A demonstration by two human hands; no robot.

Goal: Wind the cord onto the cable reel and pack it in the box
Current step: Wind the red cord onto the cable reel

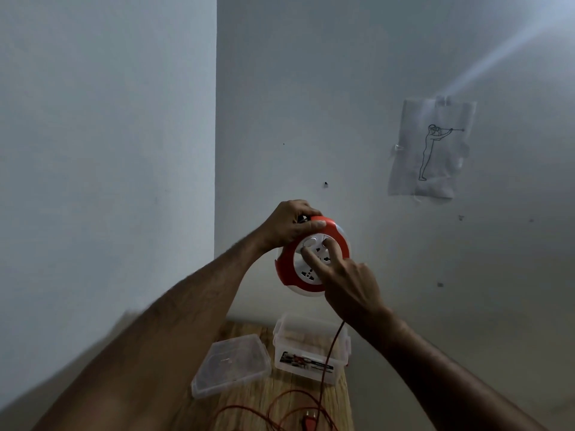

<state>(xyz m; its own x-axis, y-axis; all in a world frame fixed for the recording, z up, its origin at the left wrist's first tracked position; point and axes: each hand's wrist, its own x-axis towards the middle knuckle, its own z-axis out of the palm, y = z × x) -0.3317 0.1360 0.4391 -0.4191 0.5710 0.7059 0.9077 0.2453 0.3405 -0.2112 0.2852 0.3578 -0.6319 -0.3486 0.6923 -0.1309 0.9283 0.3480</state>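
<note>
— Condition of the cable reel [311, 256]?

— One unit, round, orange-red rim over a white body, white socket face turned toward the camera with several pin holes visible. It is held up in the air in front of the wall, above the tabletop [249, 396].

— Hands?

— Two. The left hand [287, 225] grips the rim at about 11 o'clock, fingers [306, 227] curled over the top edge and clamped on it. The right hand [348, 283] comes in from 4 o'clock; two fingers are extended and pressed on the socket face, the rest lie over the lower rim. Whether those grip the rim, I cannot tell.

— Cord?

— One red cord [331, 346], thin, hanging from the reel at 5 o'clock, passing in front of the box [308, 359] and lying in loose loops on the tabletop. One red plug [309, 423] rests among the loops at the lower frame edge.

— Containers?

— One clear plastic box with a printed label, open, standing on the wood tabletop directly below the reel. One clear lid [231, 365] lies just beside it at 9 o'clock — apart from the box.

— Anything else?

— One sheet with a line drawing [431, 147] taped to the wall at 2 o'clock.
</note>
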